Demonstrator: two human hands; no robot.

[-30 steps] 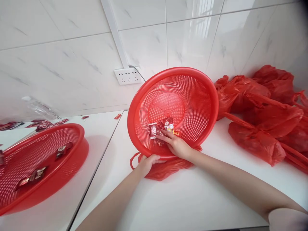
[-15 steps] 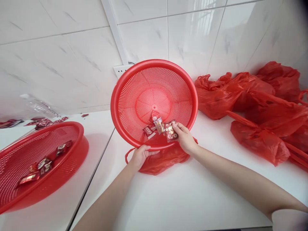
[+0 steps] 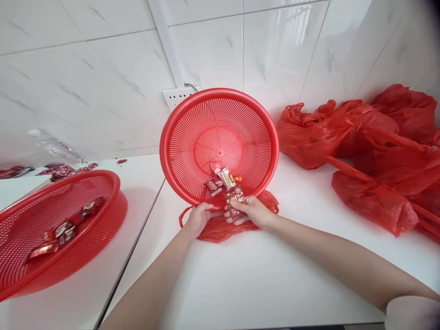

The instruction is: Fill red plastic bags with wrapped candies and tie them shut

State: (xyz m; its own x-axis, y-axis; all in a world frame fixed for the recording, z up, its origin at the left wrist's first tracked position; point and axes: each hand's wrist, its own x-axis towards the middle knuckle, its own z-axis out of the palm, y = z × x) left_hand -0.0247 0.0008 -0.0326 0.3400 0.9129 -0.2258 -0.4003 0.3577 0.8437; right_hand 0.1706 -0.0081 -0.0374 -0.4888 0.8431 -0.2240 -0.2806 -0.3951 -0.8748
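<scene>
A red mesh basket (image 3: 220, 98) is tilted up with its opening facing me. My left hand (image 3: 198, 220) grips its lower rim. Just to the right, my right hand (image 3: 249, 211) holds a dark red packet with gold print (image 3: 234, 195) over the rim. Several small wrapped pieces, among them a silvery one (image 3: 227, 178) and a dark red one (image 3: 213, 184), lie in the lower part of the basket. Under the basket and my hands lies a red plastic bag (image 3: 220, 233).
Another red basket (image 3: 117, 201) with several wrapped pieces stands at the left. Red plastic bags (image 3: 378, 183) are heaped at the right. Behind are a clear bottle (image 3: 57, 147), a socket strip (image 3: 177, 96) and the tiled wall.
My right hand has moved left and down with the packet, from inside the basket to its lower rim. An orange-red piece now shows behind the silvery one.
</scene>
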